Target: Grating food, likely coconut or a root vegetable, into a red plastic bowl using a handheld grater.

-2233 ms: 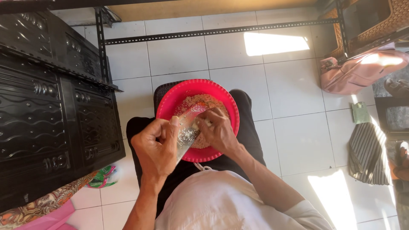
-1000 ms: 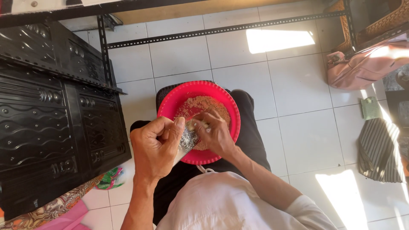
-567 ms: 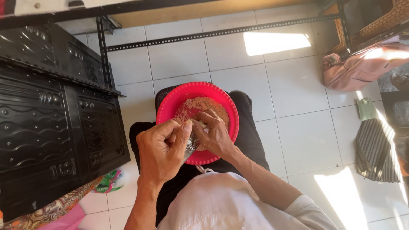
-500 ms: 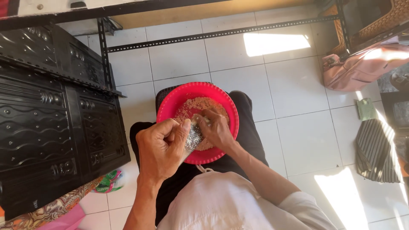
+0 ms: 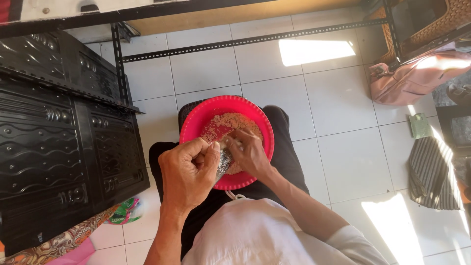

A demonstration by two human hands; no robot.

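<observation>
A: Seated over white floor tiles (image 5: 338, 103), a person's 2 hands work above a red bowl (image 5: 198, 120) resting on the lap. What could go wrong?

B: Likely spillage: the bowl sits unsteadied, so a knee shift could tip its brown crumbly filling (image 5: 226, 123).

A: And the hands?

B: The left hand (image 5: 189, 172) is curled shut, pinching a small clear plastic packet (image 5: 223, 161); the right hand (image 5: 250, 152) presses it from the other side, just above the bowl's near rim.
</observation>
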